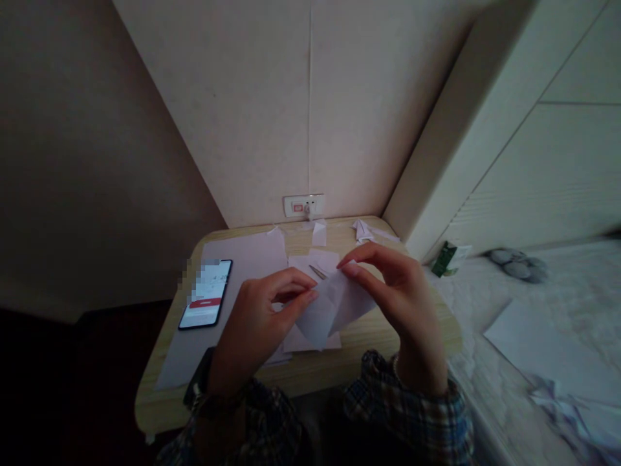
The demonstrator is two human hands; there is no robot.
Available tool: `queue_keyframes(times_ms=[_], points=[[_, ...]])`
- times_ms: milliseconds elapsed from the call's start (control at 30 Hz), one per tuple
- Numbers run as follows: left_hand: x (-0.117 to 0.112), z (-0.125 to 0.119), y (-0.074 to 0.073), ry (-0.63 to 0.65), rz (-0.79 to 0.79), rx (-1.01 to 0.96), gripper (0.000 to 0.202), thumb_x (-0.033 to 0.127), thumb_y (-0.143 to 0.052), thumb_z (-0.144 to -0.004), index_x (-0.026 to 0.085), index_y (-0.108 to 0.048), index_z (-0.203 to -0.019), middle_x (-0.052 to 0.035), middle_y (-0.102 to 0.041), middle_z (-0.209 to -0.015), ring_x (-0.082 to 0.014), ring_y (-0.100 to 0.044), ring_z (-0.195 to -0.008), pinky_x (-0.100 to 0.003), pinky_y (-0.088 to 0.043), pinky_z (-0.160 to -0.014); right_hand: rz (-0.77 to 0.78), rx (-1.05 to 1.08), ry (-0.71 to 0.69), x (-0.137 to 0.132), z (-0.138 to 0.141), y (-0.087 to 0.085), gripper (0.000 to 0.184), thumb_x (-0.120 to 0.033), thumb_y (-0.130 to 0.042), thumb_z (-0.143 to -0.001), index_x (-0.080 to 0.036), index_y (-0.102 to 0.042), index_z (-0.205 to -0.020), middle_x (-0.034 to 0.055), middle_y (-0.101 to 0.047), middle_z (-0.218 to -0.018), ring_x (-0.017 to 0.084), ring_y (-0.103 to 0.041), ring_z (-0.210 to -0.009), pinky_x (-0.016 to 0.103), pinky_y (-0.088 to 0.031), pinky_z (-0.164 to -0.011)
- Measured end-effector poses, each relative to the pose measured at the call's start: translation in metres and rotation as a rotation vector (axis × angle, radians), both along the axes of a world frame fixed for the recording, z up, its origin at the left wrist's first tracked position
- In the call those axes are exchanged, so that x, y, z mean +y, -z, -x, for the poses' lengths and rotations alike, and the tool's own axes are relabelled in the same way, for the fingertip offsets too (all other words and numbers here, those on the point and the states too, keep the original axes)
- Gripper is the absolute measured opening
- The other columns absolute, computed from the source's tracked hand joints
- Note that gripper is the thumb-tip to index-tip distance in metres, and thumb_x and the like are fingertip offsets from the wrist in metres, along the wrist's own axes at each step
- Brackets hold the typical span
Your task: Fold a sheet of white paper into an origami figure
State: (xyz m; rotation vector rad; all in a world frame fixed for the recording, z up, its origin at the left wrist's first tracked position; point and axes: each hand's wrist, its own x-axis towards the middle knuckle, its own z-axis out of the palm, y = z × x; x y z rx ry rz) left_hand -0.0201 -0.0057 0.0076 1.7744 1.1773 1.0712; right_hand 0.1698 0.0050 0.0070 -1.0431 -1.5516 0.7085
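Observation:
A creased white sheet of paper (323,314) hangs between my hands above the small wooden table (388,336). My left hand (272,310) pinches its upper left edge between thumb and fingers. At the top right corner, my right hand (388,278) grips the paper with thumb and forefinger. The sheet bends along a crease down its middle, and its lower point faces me. Just behind it, a pointed metal tip (317,272) shows over other white paper; the rest of that tool is hidden. More paper lies on the table beneath the held sheet.
A lit smartphone (206,294) rests on a large white sheet (262,249) at the left. Folded paper pieces (362,231) lie along the back edge, below a wall socket (304,205). On the bed (466,310) at right are loose paper (548,349) and a green-white box (445,259).

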Motion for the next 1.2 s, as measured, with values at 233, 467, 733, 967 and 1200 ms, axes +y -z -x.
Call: queue_keyframes(times_ms=[233, 467, 733, 967, 1200], points=[[0.001, -0.002, 0.002, -0.005, 0.021, -0.009, 0.01, 0.013, -0.069, -0.08, 0.022, -0.071, -0.078, 0.0055, -0.077, -0.075, -0.0112, -0.075, -0.073, -0.014, -0.056, -0.067, -0.116, -0.024, 0.078, 0.0, 0.011, 0.001, 0.008, -0.016, -0.068, -0.084, -0.022, -0.066, -0.078, -0.0007, -0.068, -0.081, 0.017, -0.063, -0.082, 0.032, -0.049, -0.079], [0.003, -0.004, 0.004, -0.253, -0.068, -0.145, 0.008, 0.014, -0.069, -0.078, 0.021, -0.07, -0.075, 0.0034, -0.078, -0.074, -0.0151, -0.076, -0.071, -0.02, -0.06, -0.067, -0.259, -0.073, 0.249, -0.001, 0.014, -0.002, 0.011, -0.011, -0.067, -0.085, -0.022, -0.065, -0.082, -0.0013, -0.064, -0.082, 0.016, -0.058, -0.079, 0.03, -0.045, -0.074], [0.0, -0.009, 0.0, -0.266, -0.013, -0.199, 0.009, 0.012, -0.071, -0.075, 0.021, -0.07, -0.073, 0.0024, -0.08, -0.074, -0.0182, -0.077, -0.071, -0.023, -0.062, -0.065, 0.071, 0.14, -0.004, 0.002, 0.026, 0.0, 0.012, -0.02, -0.07, -0.079, -0.022, -0.063, -0.069, -0.0018, -0.067, -0.069, 0.016, -0.059, -0.07, 0.03, -0.044, -0.067], [-0.003, -0.011, 0.0, -0.215, 0.01, -0.243, 0.009, 0.013, -0.072, -0.075, 0.022, -0.071, -0.073, 0.0037, -0.08, -0.073, -0.0157, -0.076, -0.071, -0.02, -0.06, -0.067, 0.085, 0.161, 0.024, 0.001, 0.022, 0.002, 0.011, -0.02, -0.07, -0.078, -0.022, -0.063, -0.07, -0.0028, -0.066, -0.07, 0.016, -0.058, -0.072, 0.03, -0.042, -0.071], [-0.002, -0.013, -0.001, -0.194, 0.044, -0.264, 0.008, 0.013, -0.071, -0.074, 0.021, -0.07, -0.072, 0.003, -0.079, -0.071, -0.0164, -0.076, -0.069, -0.021, -0.059, -0.065, 0.064, 0.188, 0.041, -0.001, 0.027, -0.002, 0.013, -0.022, -0.069, -0.078, -0.022, -0.061, -0.069, -0.0029, -0.062, -0.066, 0.015, -0.056, -0.066, 0.028, -0.043, -0.064]])
